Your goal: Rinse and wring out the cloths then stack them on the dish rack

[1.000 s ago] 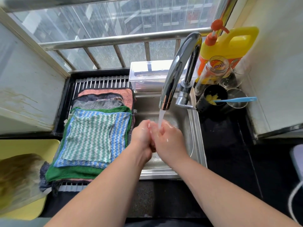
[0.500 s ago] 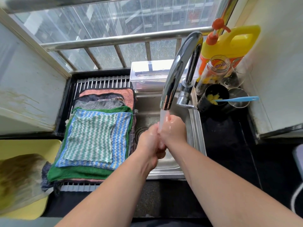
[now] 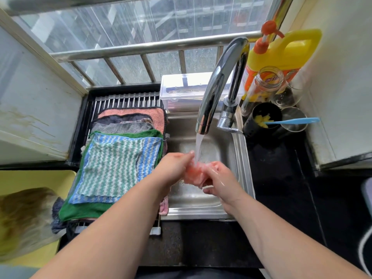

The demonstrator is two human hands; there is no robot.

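A bunched pink cloth (image 3: 194,174) is under the running water from the chrome faucet (image 3: 218,85), over the steel sink (image 3: 240,158). My left hand (image 3: 174,168) grips the cloth from the left and my right hand (image 3: 221,181) grips it from the right. To the left, a pile of several folded cloths (image 3: 118,164) lies on the dish rack (image 3: 124,100), with a green-and-white striped one on top.
A clear plastic box (image 3: 181,91) stands behind the sink. A yellow detergent jug (image 3: 281,51), a jar, glasses and a black cup with a blue utensil (image 3: 291,121) crowd the right counter. A yellow tray (image 3: 30,182) with a brown cloth sits at left.
My hands were pressed tightly together under the tap; they have spread slightly apart and lowered, and the pink cloth now shows between them.
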